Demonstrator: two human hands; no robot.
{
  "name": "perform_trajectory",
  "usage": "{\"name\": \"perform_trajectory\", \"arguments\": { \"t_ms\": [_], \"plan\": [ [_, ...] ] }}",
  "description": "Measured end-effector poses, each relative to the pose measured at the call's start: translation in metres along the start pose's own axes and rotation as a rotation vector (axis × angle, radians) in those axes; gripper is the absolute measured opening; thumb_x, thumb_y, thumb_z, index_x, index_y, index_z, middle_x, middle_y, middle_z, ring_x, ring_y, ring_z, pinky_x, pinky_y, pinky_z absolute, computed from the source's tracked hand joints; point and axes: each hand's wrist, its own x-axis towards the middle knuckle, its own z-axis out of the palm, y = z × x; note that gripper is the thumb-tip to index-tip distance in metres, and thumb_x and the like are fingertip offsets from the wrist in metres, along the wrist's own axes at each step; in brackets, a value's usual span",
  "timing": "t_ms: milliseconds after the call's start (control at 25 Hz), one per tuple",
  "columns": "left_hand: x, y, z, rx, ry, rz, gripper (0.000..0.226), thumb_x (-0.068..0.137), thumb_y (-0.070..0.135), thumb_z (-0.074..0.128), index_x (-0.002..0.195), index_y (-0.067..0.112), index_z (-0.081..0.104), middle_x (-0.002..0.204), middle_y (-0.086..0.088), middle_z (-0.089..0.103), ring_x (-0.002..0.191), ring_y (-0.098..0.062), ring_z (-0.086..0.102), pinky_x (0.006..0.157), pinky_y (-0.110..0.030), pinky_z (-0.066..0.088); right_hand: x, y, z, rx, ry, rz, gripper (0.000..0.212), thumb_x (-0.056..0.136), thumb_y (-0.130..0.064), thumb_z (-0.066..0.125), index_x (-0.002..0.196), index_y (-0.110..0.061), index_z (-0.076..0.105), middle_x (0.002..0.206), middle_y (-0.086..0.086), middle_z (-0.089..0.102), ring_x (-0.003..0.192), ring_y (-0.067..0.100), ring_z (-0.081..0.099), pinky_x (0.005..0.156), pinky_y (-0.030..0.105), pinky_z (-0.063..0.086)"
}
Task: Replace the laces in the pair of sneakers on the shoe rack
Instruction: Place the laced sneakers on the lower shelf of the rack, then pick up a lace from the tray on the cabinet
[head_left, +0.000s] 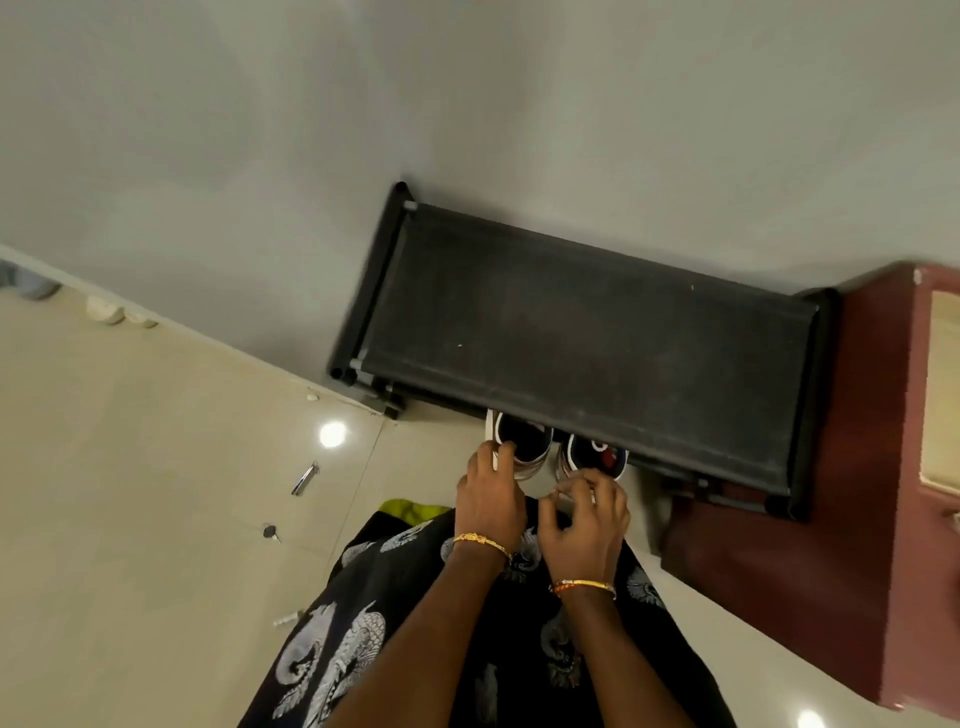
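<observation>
Seen from above, looking steeply down. Black shoe rack (587, 338) against the grey wall, its fabric top shelf bare and dusty, frame tubes at the corners. Maroon cabinet (810, 519) just beside the rack's right end.

Pair of sneakers on a lower tier, heels poking out from under the top shelf's front edge, toes hidden beneath it. Left sneaker (519, 447): dark collar, white sole. Right sneaker (597, 457): dark collar, red and white inside. Side by side, nearly touching. Laces not visible from here.

Left hand (491, 499) gripping the left sneaker at the heel, fingers curled over the rim, thumb on the outer side. Right hand (587, 514) at the heel of the right sneaker, fingers curled, thumb and forefinger pinching the white heel edge; exact grip partly hidden. Gold bangle on each wrist.

Black printed garment (363, 639) filling the lower centre. Yellow-green cloth (410, 509) peeking out beside it on the floor.

On the pale tiled floor (130, 467) to the left: a small metal tool (305, 478), a small key-like item (270, 532), well apart from the sneakers. Lamp glare on the tiles.
</observation>
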Motion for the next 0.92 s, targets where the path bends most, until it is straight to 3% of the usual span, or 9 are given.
{"name": "perform_trajectory", "arguments": {
  "t_ms": [160, 280, 520, 680, 920],
  "plan": [
    [-0.02, -0.014, -0.047, -0.017, -0.025, -0.276, 0.024, 0.091, 0.019, 0.043, 0.114, 0.014, 0.05, 0.113, -0.007, 0.059, 0.103, -0.027, 0.056, 0.087, -0.036, 0.041, 0.016, -0.05, -0.018, 0.088, -0.216, -0.291, 0.02, 0.077, -0.023, 0.049, 0.073, -0.009, 0.061, 0.078, 0.003, 0.061, 0.078, 0.02, 0.054, 0.069, 0.031, 0.048],
    [-0.039, -0.045, -0.073, -0.081, 0.007, -0.506, 0.021, 0.092, 0.02, 0.042, 0.109, 0.012, 0.053, 0.107, -0.008, 0.062, 0.101, -0.03, 0.058, 0.085, -0.036, 0.041, 0.03, -0.093, -0.02, 0.125, -0.372, -0.48, 0.019, 0.077, -0.024, 0.048, 0.069, -0.01, 0.058, 0.071, -0.001, 0.058, 0.071, 0.013, 0.05, 0.063, 0.015, 0.034],
    [-0.089, -0.113, -0.089, -0.316, 0.183, -0.852, 0.017, 0.094, 0.021, 0.041, 0.102, 0.011, 0.052, 0.105, -0.009, 0.059, 0.097, -0.029, 0.054, 0.078, -0.036, 0.041, 0.03, -0.175, 0.017, 0.049, -0.732, -0.771, 0.013, 0.077, -0.022, 0.054, 0.067, -0.014, 0.054, 0.068, -0.005, 0.052, 0.067, 0.015, 0.05, 0.055, 0.029, 0.044],
    [-0.1, -0.162, -0.083, -0.447, 0.308, -1.059, 0.026, 0.094, 0.022, 0.041, 0.117, 0.013, 0.05, 0.119, -0.006, 0.05, 0.109, -0.026, 0.048, 0.081, -0.036, 0.041, 0.005, -0.215, 0.071, -0.012, -0.853, -0.861, 0.013, 0.077, -0.02, 0.055, 0.067, -0.015, 0.051, 0.067, -0.009, 0.047, 0.066, 0.013, 0.047, 0.054, 0.029, 0.042],
    [-0.088, -0.248, -0.063, -0.714, 0.331, -1.306, 0.029, 0.094, 0.019, 0.045, 0.12, 0.008, 0.049, 0.126, -0.013, 0.044, 0.113, -0.03, 0.047, 0.084, -0.039, 0.043, -0.028, -0.24, 0.175, -0.13, -1.058, -0.949, 0.004, 0.081, -0.015, 0.055, 0.078, -0.016, 0.052, 0.079, -0.006, 0.05, 0.071, 0.011, 0.05, 0.058, 0.032, 0.045]
  ]
}}
